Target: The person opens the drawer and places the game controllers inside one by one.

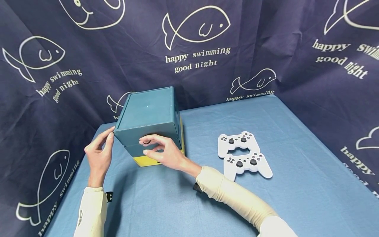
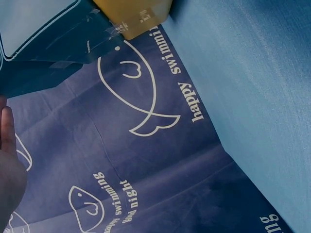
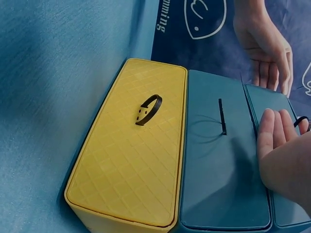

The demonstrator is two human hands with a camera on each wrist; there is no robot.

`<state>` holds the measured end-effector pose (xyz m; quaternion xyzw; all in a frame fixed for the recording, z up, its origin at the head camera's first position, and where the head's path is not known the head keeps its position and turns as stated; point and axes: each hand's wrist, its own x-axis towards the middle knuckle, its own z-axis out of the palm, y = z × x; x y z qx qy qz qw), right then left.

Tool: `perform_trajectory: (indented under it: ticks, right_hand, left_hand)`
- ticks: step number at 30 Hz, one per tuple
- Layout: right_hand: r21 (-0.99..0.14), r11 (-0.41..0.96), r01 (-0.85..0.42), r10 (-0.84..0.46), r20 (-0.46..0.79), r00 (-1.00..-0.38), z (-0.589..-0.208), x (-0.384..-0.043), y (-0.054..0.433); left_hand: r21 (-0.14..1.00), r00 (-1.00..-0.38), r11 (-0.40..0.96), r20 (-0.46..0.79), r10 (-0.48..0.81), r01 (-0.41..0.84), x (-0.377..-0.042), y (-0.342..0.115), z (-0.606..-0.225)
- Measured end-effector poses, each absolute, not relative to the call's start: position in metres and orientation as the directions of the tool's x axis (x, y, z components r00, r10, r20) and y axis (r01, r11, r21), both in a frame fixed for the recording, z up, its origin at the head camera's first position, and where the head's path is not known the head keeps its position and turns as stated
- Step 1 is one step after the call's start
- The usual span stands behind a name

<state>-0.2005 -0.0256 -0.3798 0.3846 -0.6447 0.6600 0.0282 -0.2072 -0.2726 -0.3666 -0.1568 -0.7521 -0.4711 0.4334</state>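
Note:
A small drawer cabinet (image 1: 145, 110) has two teal drawers stacked over a yellow drawer (image 3: 129, 145), all pushed in. My left hand (image 1: 99, 154) rests its straight fingertips on the cabinet's upper left front corner. In front of the top teal drawer (image 3: 286, 213) is my right hand (image 1: 165, 153), its fingers extended and the thumb apart below them. Its fingertips are right at the black loop handle (image 3: 302, 119) of that drawer. Another black loop (image 3: 151, 110) stands out from the yellow drawer, and a black strap (image 3: 222, 117) marks the middle teal drawer.
Two white game controllers (image 1: 238, 141) lie overlapping on the blue cloth (image 1: 296, 184), right of the cabinet. A dark blue curtain (image 1: 204, 79) with white fish and lettering hangs behind and at both sides of the table, close to the cabinet's back.

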Motion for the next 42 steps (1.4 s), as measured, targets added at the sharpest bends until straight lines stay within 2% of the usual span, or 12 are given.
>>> perform_trajectory:
  ticks: [5,13,19,31,42]
  right_hand:
    - [-0.829,-0.161,-0.536,-0.464,0.543,-0.700,-0.382,-0.195,-0.024]
    - [-0.780,-0.225,-0.584,-0.461,0.613,-0.641,-0.393,-0.184,-0.019]
    - [-0.758,-0.241,-0.606,-0.435,0.642,-0.631,-0.401,-0.182,-0.010]
    - [-0.850,-0.107,-0.515,-0.462,0.501,-0.732,-0.414,-0.188,0.008]
    - [-0.887,-0.029,-0.460,-0.494,0.413,-0.765,-0.423,-0.195,0.014]
  left_hand:
    - [0.577,-0.579,0.512,0.796,-0.176,0.637,-0.206,-0.272,-0.367]
    - [0.582,-0.594,0.523,0.787,-0.168,0.623,-0.206,-0.273,-0.367]
    - [0.584,-0.590,0.515,0.788,-0.175,0.628,-0.206,-0.273,-0.366]
    - [0.578,-0.604,0.516,0.785,-0.139,0.632,-0.207,-0.277,-0.367]
    - [0.570,-0.592,0.515,0.793,-0.141,0.641,-0.208,-0.276,-0.367]
